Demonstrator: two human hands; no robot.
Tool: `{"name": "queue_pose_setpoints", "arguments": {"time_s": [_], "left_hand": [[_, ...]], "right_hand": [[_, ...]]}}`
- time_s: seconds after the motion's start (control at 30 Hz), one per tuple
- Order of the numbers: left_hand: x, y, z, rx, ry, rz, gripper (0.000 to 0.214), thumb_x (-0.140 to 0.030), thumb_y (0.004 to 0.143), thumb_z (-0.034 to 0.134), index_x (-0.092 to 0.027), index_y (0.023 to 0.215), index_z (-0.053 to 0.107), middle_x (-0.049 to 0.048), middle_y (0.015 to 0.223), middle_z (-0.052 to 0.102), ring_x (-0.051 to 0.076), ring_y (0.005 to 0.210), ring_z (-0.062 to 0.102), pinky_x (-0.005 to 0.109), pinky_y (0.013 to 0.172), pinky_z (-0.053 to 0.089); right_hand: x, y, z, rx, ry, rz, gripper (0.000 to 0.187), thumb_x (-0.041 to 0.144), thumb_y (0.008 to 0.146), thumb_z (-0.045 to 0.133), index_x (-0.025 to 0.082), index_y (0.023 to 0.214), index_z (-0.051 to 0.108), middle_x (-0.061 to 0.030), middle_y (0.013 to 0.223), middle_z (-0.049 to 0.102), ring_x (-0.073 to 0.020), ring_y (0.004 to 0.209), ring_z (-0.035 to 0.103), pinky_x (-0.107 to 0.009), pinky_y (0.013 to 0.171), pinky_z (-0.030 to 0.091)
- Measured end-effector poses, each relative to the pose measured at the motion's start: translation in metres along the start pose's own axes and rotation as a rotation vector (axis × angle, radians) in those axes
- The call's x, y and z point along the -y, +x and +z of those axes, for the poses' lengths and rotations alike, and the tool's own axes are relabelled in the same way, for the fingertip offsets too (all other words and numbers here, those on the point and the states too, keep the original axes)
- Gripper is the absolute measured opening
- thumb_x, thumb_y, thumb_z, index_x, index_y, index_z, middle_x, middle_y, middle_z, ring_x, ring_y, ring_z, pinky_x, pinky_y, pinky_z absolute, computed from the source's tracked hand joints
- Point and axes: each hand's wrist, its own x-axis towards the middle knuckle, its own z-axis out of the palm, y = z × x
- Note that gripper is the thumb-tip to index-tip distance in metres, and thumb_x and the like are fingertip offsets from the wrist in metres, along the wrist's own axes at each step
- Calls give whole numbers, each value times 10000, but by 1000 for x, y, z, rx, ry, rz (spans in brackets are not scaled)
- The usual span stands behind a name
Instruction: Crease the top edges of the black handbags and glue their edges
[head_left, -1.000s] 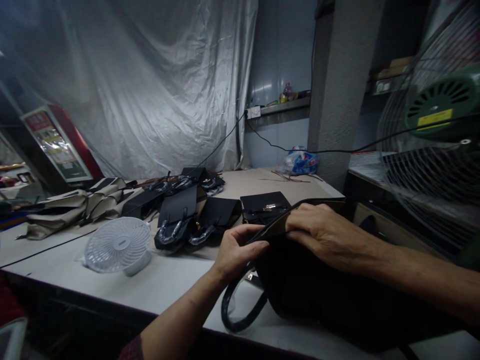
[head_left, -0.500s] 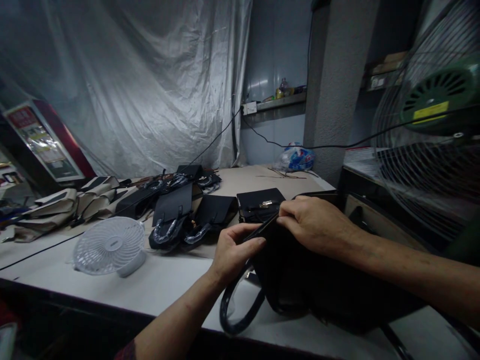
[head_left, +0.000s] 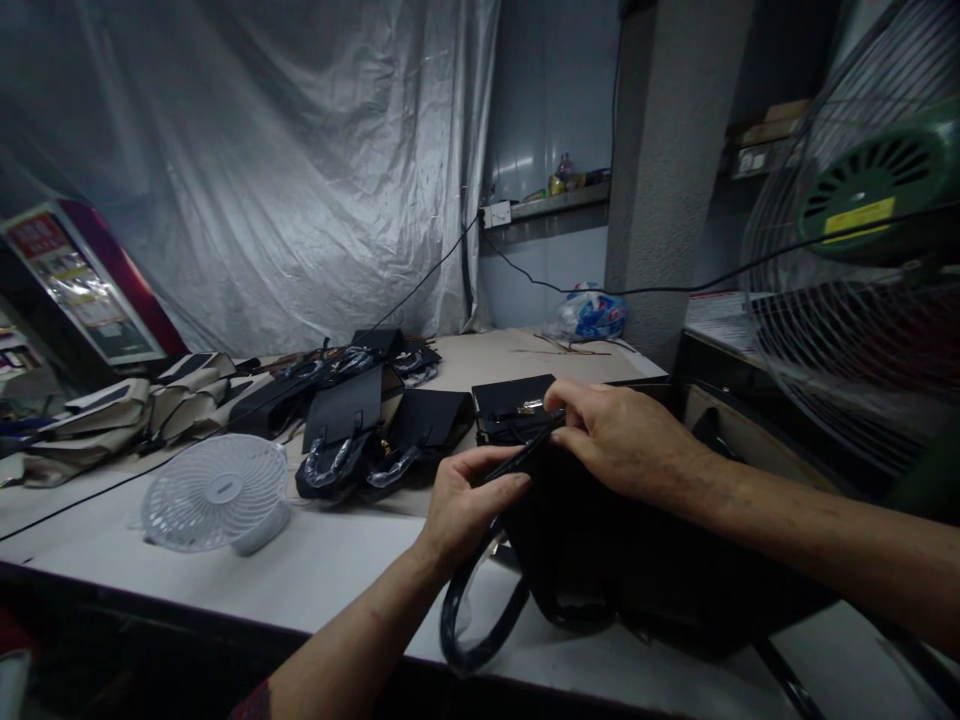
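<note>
A black handbag stands tilted on the near right of the table, its inside dark. My left hand pinches the bag's upper edge at the left corner, thumb on one side and fingers on the other. Just to the right, my right hand grips the same edge between thumb and curled fingers. Below my left hand hangs a looped black handle, partly wrapped in clear film. Behind my right hand lies another black bag with a gold-coloured clasp.
A small white fan stands on the table at left. Several black bags lie behind it, with beige bags farther left. A large fan rises at right, and a cable crosses the back.
My right hand has shifted slightly left along the bag's edge, closer to my left hand. The edge now bends a little more between them. My left hand stays nearly still.
</note>
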Motion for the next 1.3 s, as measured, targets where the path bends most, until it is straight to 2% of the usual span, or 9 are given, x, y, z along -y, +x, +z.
{"name": "queue_pose_setpoints", "arguments": {"time_s": [0.07,0.13,0.2,0.37,0.53,0.87,0.97,1.17,1.3], "left_hand": [[-1,1,0,2,-23,-6,299,-275,659,800,-171,935,755,45,892,741,149,768,641,233,725,483],[-1,1,-1,2,-34,0,283,-269,652,805,-169,912,757,43,884,739,146,775,639,233,735,481],[-2,1,-2,-11,-27,9,258,-265,652,805,-167,886,760,40,871,738,142,781,637,231,749,478],[-4,0,0,-66,-27,-6,233,-264,640,805,-157,843,765,40,818,737,127,711,624,225,704,474],[-6,0,1,-112,2,0,229,-263,642,790,-140,833,760,43,775,726,122,662,602,217,645,456],[-11,6,3,-196,426,158,230,-365,722,711,-136,737,722,37,714,693,136,639,573,217,584,425],[-18,14,0,-154,554,180,227,-367,748,675,-143,737,711,22,682,679,134,617,569,214,556,408],[-43,41,6,63,859,279,162,-304,724,670,-209,828,748,17,797,731,176,732,634,239,632,438],[-43,51,8,51,884,208,151,-283,719,647,-208,800,749,23,754,721,177,699,629,240,605,426]], "right_hand": [[-2,2,0,23,0,-47,298,252,819,536,282,1094,649,-13,782,653,-173,719,578,-268,655,374],[-2,3,0,62,-21,-79,252,246,830,519,293,998,701,-20,797,668,-181,762,585,-277,692,384],[-1,3,-1,73,-40,-82,221,246,829,519,283,901,724,-25,797,676,-187,778,586,-283,705,386],[5,2,-3,44,-96,-80,218,249,828,509,277,867,722,-30,788,676,-191,741,576,-302,687,377],[13,1,-5,42,-185,-131,223,245,847,487,233,814,707,-53,780,682,-209,797,569,-324,696,352],[16,1,-4,32,-207,-142,219,227,849,491,216,768,693,-64,765,691,-213,791,572,-346,660,317],[17,2,-4,16,-228,-160,222,220,853,487,204,744,680,-70,769,691,-217,789,578,-345,651,317],[17,3,-7,25,-231,-141,188,213,853,489,219,846,677,-65,784,677,-230,821,596,-337,685,346],[-3,1,-12,36,-258,-40,174,224,809,538,196,966,608,-73,836,665,-227,790,610,-314,657,350]]}}
